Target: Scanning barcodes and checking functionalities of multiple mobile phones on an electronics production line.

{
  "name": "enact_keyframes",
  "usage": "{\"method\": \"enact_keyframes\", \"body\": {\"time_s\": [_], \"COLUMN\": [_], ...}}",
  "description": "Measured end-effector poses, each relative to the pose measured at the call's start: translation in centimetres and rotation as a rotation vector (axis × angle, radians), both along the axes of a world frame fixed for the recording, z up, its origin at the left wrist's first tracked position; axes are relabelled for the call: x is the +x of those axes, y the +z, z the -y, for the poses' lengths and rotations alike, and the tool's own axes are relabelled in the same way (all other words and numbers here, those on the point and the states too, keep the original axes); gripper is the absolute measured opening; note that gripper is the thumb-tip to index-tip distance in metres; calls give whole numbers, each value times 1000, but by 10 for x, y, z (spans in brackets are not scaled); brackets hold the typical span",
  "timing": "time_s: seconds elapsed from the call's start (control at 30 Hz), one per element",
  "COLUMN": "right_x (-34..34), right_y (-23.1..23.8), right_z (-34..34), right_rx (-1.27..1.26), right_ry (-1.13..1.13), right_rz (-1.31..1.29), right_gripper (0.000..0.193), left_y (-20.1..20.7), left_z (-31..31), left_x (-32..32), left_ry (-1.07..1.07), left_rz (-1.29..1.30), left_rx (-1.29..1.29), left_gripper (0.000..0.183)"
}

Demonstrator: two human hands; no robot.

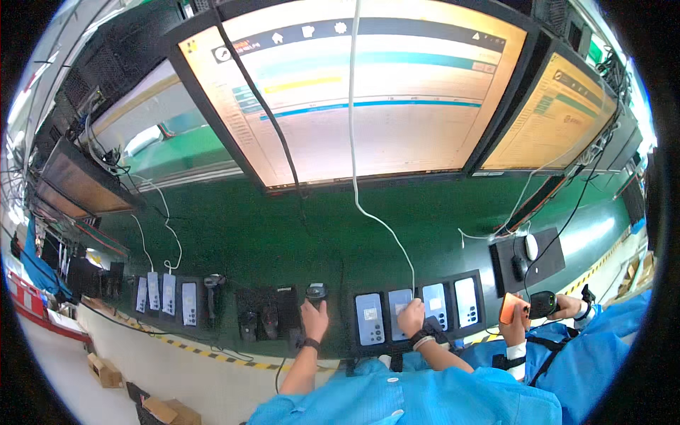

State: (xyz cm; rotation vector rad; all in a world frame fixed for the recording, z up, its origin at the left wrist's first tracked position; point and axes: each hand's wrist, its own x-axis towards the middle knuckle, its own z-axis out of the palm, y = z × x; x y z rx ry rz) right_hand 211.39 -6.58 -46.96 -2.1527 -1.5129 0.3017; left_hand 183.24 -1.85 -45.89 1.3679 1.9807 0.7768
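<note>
My left hand (315,322) is closed around a black handheld barcode scanner (316,291), its head pointing away from me. To the right, a black tray (418,283) carries several pale blue and white phones lying in a row, camera side up. My right hand (411,319) is closed over the second phone (399,297) from the left, with the end of a white cable (401,244) at its fingers. Whether the plug sits in the phone is hidden by the hand. On its left lies another phone (370,322); on its right are a third phone (435,310) and a white one (466,303).
A large monitor (368,142) stands behind the green table (283,219). Computer mice (269,322) lie left of my left hand, and further left are cabled phones (168,294). At right, a co-worker's hands hold an orange phone (511,309) and a black scanner (543,304).
</note>
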Motion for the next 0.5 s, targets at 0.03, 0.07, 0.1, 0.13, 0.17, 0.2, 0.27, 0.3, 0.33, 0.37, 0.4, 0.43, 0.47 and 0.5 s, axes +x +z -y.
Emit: {"method": "enact_keyframes", "body": {"time_s": [0.03, 0.07, 0.1, 0.13, 0.17, 0.2, 0.27, 0.3, 0.33, 0.37, 0.4, 0.43, 0.47, 0.5], "right_x": [12, 21, 25, 30, 37, 40, 32, 62, 34, 58, 60, 59, 62, 65], "right_y": [-1, -4, 3, 7, 9, 14, 44, 21, 44, 34, 43, 62, 77, 90], "right_z": [1, 6, 6, 11, 10, 10, 0, 6, -3, 6, 5, 4, 2, 2], "right_rx": [-25, -20, -25, -37, 7, 36, -196, -109, -38, 22, -128, -273, -177, -77], "right_ry": [17, 3, -12, -32, 18, 81, 171, 219, 326, 315, 249, 190, 243, 297], "right_rz": [-74, -69, -300, -530, -593, -662, -902, -825, -961, -711, -670, -627, -543, -456], "right_gripper": [26, 26, 30, 33, 36, 39, 39, 32, 28, 20, 19, 19, 18, 18], "left_y": [14, 26, 40, 51, 60, 60, 54, 67, 35, 48, 48, 45, 43, 41], "left_z": [3, 7, 6, 7, 5, 2, 1, -7, -10, -19, -24, -24, -23, -20], "left_x": [13, 25, 34, 44, 57, 68, 98, 129, 121, 141, 143, 143, 145, 145], "left_ry": [84, 168, 163, -10, -191, -343, -469, -591, -577, -726, -759, -792, -770, -751], "left_rz": [-184, -368, -369, -322, -268, -106, 132, 347, 540, 572, 585, 597, 588, 576], "left_rx": [93, 180, 184, 310, 426, 478, 536, 379, 178, -26, -51, -69, -74, -73], "left_gripper": [57, 56, 56, 57, 58, 58, 62, 67, 65, 51, 44, 36, 34, 31]}}
